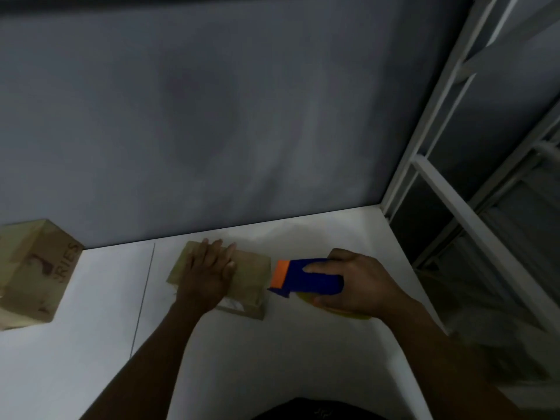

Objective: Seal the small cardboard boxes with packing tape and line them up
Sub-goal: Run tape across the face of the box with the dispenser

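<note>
Both forearms are bare and reach in from the near side. The left hand (209, 274) lies palm down on the left part of the cardboard box (251, 277), fingers straight, pointing away from the person. The right hand (360, 283) is just right of the box, fingers and thumb curled round a tape dispenser (309, 278).

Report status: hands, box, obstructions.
Left hand flat on small brown cardboard box. Right hand grips blue-and-orange tape dispenser beside it. Second printed cardboard box far left, not obstructing.

The left hand (209, 275) presses flat on a small box (248, 278) while the right hand (357, 283) grips a blue tape dispenser (306, 278) beside it.
</note>
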`<move>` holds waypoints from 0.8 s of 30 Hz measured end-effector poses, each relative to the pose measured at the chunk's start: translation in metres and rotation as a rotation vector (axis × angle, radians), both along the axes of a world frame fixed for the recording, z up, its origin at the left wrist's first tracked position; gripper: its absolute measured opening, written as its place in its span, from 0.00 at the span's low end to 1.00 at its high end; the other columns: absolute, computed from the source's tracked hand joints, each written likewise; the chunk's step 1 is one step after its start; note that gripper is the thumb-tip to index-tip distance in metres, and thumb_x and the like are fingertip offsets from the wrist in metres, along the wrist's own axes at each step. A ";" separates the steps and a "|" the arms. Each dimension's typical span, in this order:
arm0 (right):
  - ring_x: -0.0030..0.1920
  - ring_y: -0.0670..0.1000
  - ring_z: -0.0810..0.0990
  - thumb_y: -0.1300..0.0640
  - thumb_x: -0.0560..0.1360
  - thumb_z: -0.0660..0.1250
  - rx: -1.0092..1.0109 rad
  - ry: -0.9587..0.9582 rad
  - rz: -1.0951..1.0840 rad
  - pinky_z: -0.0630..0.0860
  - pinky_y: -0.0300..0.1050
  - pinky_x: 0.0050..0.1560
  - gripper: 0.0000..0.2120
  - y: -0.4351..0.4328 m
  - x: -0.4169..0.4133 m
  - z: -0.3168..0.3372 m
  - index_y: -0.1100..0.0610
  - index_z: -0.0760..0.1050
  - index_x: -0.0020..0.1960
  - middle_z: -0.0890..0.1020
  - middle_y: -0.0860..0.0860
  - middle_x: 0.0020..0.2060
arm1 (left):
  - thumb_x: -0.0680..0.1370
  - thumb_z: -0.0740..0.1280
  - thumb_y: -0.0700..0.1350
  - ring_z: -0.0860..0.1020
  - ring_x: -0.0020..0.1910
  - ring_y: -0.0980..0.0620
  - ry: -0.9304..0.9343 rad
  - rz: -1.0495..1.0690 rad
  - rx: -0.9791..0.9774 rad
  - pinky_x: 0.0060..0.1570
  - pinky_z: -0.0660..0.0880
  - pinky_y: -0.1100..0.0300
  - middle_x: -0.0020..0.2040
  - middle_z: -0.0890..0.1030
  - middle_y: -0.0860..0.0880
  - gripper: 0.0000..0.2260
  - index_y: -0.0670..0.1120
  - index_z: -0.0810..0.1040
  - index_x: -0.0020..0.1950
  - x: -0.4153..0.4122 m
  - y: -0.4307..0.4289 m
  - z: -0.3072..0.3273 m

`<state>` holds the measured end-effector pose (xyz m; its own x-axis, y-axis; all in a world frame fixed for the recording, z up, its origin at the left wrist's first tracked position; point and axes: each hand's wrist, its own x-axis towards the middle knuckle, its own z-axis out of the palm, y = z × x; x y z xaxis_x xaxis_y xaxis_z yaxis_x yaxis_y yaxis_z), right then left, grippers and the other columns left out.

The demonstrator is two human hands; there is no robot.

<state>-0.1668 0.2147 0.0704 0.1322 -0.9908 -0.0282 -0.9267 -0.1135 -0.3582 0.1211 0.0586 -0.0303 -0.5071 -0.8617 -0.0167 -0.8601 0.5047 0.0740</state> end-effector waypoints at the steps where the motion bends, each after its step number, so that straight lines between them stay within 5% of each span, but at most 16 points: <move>1: 0.52 0.43 0.75 0.36 0.68 0.69 -0.013 0.018 0.002 0.64 0.26 0.45 0.31 0.001 0.002 -0.005 0.39 0.66 0.69 0.75 0.44 0.56 | 0.81 0.40 0.58 0.59 0.74 0.39 0.009 0.000 0.002 0.69 0.59 0.41 0.73 0.66 0.43 0.27 0.51 0.62 0.75 0.000 0.001 0.002; 6: 0.49 0.49 0.80 0.34 0.69 0.63 -0.040 0.083 0.004 0.74 0.38 0.47 0.30 0.001 0.013 -0.035 0.41 0.68 0.69 0.76 0.48 0.57 | 0.78 0.33 0.62 0.49 0.76 0.44 0.060 -0.006 0.022 0.72 0.50 0.44 0.77 0.55 0.46 0.32 0.50 0.55 0.77 -0.004 0.005 0.003; 13: 0.35 0.43 0.80 0.33 0.66 0.63 -0.113 0.036 -0.032 0.67 0.29 0.36 0.26 0.002 0.020 -0.049 0.42 0.75 0.61 0.79 0.45 0.46 | 0.81 0.38 0.60 0.54 0.76 0.42 0.020 -0.127 0.035 0.69 0.54 0.41 0.77 0.56 0.48 0.25 0.56 0.57 0.76 -0.037 0.044 -0.001; 17: 0.38 0.45 0.80 0.33 0.68 0.61 -0.084 0.025 -0.030 0.73 0.34 0.37 0.27 0.002 0.022 -0.054 0.42 0.72 0.64 0.77 0.46 0.49 | 0.79 0.36 0.61 0.48 0.77 0.43 -0.003 -0.107 0.040 0.69 0.52 0.36 0.78 0.50 0.52 0.25 0.62 0.51 0.76 -0.048 0.040 0.001; 24: 0.54 0.45 0.73 0.40 0.72 0.67 0.036 -0.162 -0.028 0.70 0.31 0.50 0.31 -0.002 0.032 -0.049 0.41 0.62 0.72 0.70 0.47 0.59 | 0.79 0.38 0.64 0.54 0.76 0.42 -0.081 -0.101 0.024 0.65 0.59 0.35 0.76 0.61 0.47 0.26 0.60 0.53 0.76 -0.013 0.004 -0.002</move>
